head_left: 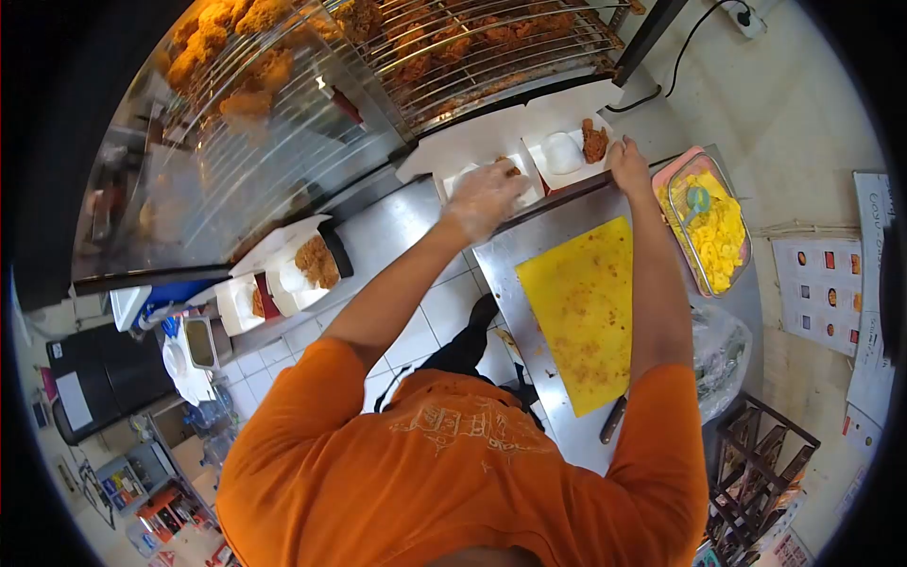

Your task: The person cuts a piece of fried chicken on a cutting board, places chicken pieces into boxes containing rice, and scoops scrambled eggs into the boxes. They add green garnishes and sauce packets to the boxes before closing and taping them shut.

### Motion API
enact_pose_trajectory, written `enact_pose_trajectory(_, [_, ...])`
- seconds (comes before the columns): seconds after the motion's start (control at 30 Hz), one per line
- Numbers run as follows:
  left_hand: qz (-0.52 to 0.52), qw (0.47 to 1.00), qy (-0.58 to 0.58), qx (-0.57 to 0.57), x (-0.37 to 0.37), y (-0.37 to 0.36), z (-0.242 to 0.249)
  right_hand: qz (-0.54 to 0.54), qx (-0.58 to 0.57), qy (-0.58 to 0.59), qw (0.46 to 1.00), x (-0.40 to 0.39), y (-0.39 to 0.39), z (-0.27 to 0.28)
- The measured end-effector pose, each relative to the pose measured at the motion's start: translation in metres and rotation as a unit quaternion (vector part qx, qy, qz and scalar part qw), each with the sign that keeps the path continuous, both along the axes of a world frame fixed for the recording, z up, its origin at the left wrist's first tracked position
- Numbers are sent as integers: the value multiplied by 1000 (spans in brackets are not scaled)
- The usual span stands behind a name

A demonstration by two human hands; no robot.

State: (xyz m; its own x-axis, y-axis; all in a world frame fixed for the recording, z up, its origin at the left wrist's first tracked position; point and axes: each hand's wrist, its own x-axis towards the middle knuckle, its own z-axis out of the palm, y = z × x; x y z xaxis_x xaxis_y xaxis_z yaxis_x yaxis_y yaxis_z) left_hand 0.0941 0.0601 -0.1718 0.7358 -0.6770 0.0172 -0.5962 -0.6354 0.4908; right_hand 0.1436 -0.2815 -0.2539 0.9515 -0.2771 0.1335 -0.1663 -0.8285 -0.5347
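Two open white food boxes stand at the far edge of the steel counter (515, 250). My left hand (485, 197), in a clear plastic glove, reaches into the left box (463, 175) and closes on a piece of fried chicken (511, 170). My right hand (627, 166) grips the front corner of the right box (567, 175). That box holds a white mound of rice (562, 151) and a piece of fried chicken (594, 142).
A yellow cutting board (581, 312) lies on the counter with a knife (612, 420) near its front edge. To the right is a tray of yellow food (713, 231). Above hangs a wire rack of fried chicken (453, 38). More filled boxes (302, 269) sit at the left.
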Motion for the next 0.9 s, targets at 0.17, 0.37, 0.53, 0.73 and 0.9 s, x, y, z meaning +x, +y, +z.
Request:
enact_pose_trajectory(0.17, [-48,978,-98,180,34,-27,-36,67,19,185,980,-7,0,12])
enact_pose_trajectory(0.37, [223,790,476,-317,22,0,12,52,34,74,995,-17,-4,-4])
enact_pose_trajectory(0.53, [125,382,702,-588,18,16,58,-12,104,10,994,-19,5,16])
enact_pose_trajectory(0.73, [152,558,564,-590,33,-24,113,-90,136,18,986,-42,-6,13])
enact_pose_trajectory(0.9, [13,868,-267,-419,99,-86,142,-118,141,-8,983,-77,-15,-4])
